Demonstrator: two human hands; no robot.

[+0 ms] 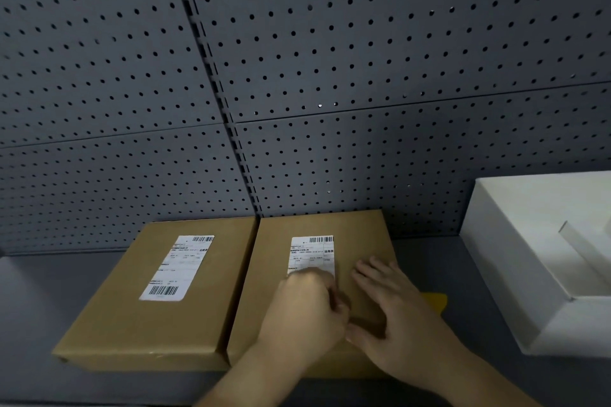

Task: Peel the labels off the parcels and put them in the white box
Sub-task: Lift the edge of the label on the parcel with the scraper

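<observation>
Already working at the near end of the right parcel's label (312, 254).
Left hand (305, 314) curls, apparently pinching that label's edge; right hand (393, 314) lies flat and empty, steadying the right parcel (360, 241); white box (515, 274) waits right of it.

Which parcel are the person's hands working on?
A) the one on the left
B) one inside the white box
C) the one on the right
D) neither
C: the left hand and right hand both rest on the right parcel, at its label; the left parcel is untouched.
</observation>
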